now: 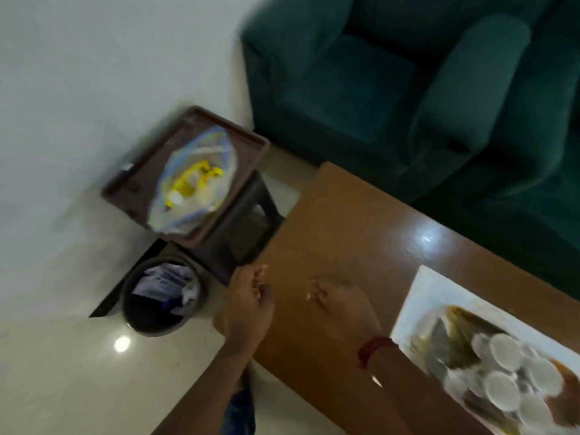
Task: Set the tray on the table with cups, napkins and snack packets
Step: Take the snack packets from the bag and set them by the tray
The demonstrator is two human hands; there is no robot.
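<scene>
Both hands hang empty over the desk [345,221]: I see the left hand [248,304] with fingers loosely curled, the right hand's [340,298] fingers seemingly relaxed, though blurred. The white tray [439,293] of cups [505,351] lies on the desk beside the right wrist. Off the desk's end, a brown tray [138,180] holding a plastic bag [194,183] sits on a stool [248,208], a bin [150,328] beside it.

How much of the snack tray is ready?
Partly done. Cups lie on the white tray on the table. Both hands are empty: the left hand and right hand hover at the table's edge. Left to do: the bag of yellow packets sits on a brown tray on a stool, off the table. I can't make out napkins.
</scene>
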